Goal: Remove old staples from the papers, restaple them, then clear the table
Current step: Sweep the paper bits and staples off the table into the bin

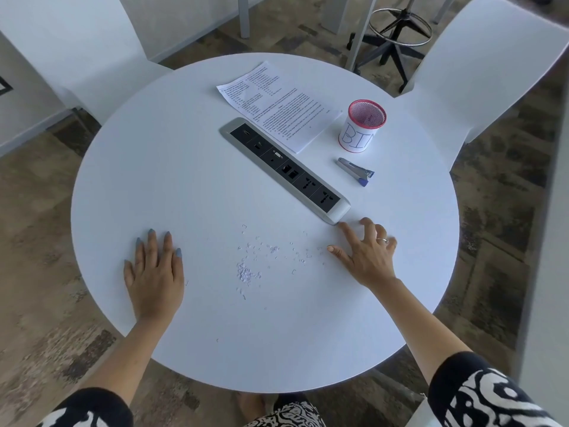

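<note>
A stack of printed papers [277,106] lies at the far side of the round white table [191,167]. Right of it stands a pink mesh cup [363,126] with a white label reading BIN. A grey and blue stapler [355,171] lies in front of the cup. Old staples and paper bits [261,260] are scattered on the near half of the table. My left hand [155,277] rests flat on the table, left of the scraps. My right hand [366,254] lies on the table with fingers spread, right of the scraps, holding nothing.
A grey power and socket strip [284,169] runs diagonally across the table's middle, its near end just by my right fingers. White chairs stand at the far left [77,50] and far right [480,66]. A stool base [397,29] stands beyond the table.
</note>
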